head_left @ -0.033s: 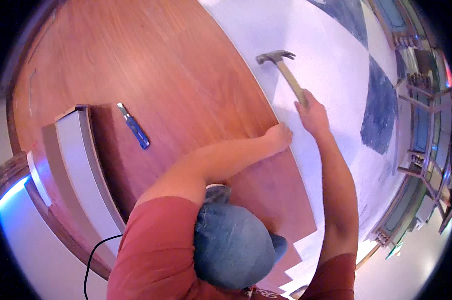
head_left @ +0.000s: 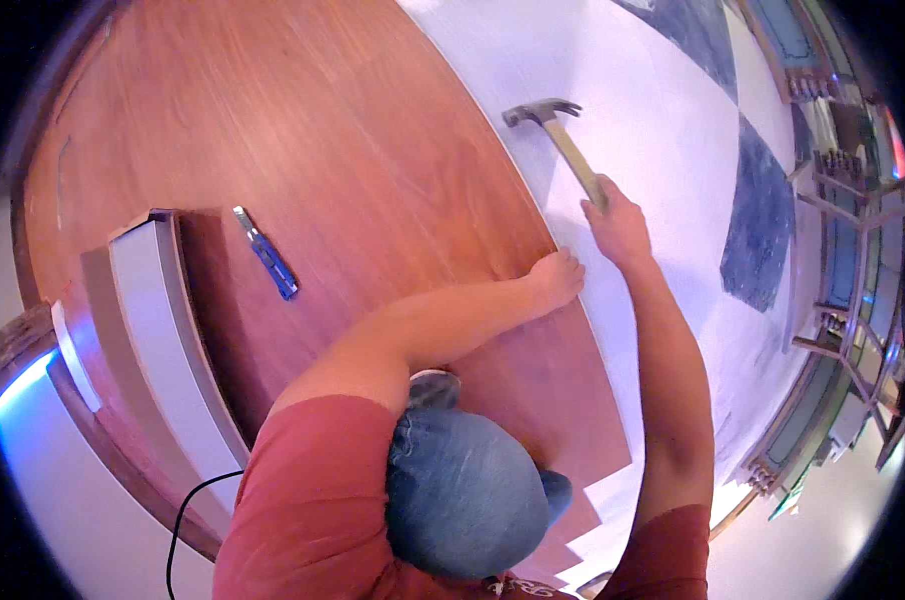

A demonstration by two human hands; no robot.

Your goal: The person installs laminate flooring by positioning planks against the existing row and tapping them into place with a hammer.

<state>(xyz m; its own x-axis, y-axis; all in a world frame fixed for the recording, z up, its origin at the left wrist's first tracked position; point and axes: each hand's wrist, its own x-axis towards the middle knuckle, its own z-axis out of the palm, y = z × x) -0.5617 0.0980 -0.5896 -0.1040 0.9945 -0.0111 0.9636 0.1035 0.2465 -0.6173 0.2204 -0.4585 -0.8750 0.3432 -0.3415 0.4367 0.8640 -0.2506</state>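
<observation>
One bent leg in blue jeans (head_left: 468,490), nearest, with a shoe (head_left: 433,389) showing just beyond; a red sleeve (head_left: 318,490) on the left side. One thin black cord (head_left: 185,505), curving at lower left.

One wood floor (head_left: 353,160), reddish brown, broad. Its right edge runs as a long line, bowed by the lens, from the far end down past the hands, breaking into steps near the body.

One left hand (head_left: 558,278), on that edge, fingers bent and drawn close; whether it grips or only presses cannot be told. One right hand (head_left: 619,222), further right, over the pale sheet (head_left: 663,120), closed around the lower handle of a hammer.

One hammer (head_left: 573,160), light handle, dark head. The striking face points left, just beside the floor edge; the claw points right. Contact at the face cannot be told.

One blue knife (head_left: 271,265), lying on the wood, well apart from both hands; a wide stretch of bare boards separates it from the edge. One long box (head_left: 153,300), left of the knife, white and brown.

Beyond the hammer, right: a broad run of pale sheet, then one dark patch (head_left: 758,225). Farthest right, wooden frames (head_left: 818,345), blurred.
</observation>
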